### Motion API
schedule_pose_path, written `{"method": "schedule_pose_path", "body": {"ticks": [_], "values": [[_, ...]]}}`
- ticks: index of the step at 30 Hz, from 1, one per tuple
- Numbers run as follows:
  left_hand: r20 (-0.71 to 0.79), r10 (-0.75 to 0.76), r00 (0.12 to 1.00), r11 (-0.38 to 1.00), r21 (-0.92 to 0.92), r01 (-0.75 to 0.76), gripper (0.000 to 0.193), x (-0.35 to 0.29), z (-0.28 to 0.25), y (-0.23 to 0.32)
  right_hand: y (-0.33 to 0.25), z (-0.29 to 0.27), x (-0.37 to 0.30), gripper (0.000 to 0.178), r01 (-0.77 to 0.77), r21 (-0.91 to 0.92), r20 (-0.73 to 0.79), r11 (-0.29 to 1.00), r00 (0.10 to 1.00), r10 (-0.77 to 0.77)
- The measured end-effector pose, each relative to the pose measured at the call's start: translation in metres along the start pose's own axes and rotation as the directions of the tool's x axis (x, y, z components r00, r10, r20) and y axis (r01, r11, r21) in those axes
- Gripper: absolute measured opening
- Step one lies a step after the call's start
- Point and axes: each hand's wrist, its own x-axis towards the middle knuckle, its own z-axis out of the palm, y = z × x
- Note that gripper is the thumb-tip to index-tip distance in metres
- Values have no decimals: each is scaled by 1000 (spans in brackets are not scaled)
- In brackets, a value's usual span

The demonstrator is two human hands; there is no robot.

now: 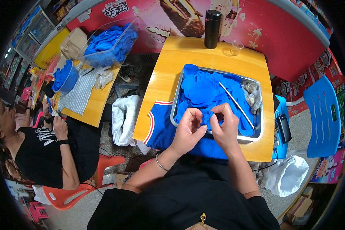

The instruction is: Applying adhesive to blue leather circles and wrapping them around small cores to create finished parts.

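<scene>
Both my hands meet over the near edge of a metal tray (257,138). My left hand (188,128) and my right hand (225,124) pinch a small, gathered piece of blue fabric (207,116) between thumbs and fingertips. Fingers partly cover the piece. Behind them, flat rounded blue fabric pieces (197,90) fill the tray in a loose heap. A thin white stick (237,105) lies slantwise across the heap. Along the tray's right side sits a clear plastic bag (252,96) of small contents I cannot make out. Blue cloth with red-and-white trim (161,124) lies under the tray's near left corner.
A black bottle (212,30) and a clear cup (236,47) stand at the table's (168,57) far edge. To the left, another person (46,149) works at a second table holding a clear bin (111,42) and blue bowl (67,82). A blue chair (322,119) is right.
</scene>
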Motion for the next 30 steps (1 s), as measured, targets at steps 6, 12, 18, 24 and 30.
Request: {"method": "schedule_pose_path", "body": {"ticks": [6,12,18,24,30], "values": [[-96,458,884,756,565,-330,28,13,-8,-3,-12,3,-8,9,-86,75,131,993,988,75],[103,470,876,556,736,-386,12,12,-11,4,-9,8,-3,13,79,-103,-7,992,997,-80],[78,166,983,877,443,-184,6,12,-16,0,-3,11,4,15,214,-286,-63,934,969,-241],[209,-43,977,998,-37,52,7,11,-26,-4,-3,9,5,16,167,-155,34,974,986,-163],[11,-212,977,969,-128,211,6,14,-10,3,2,3,8,14,206,-300,9,931,977,-213]]}}
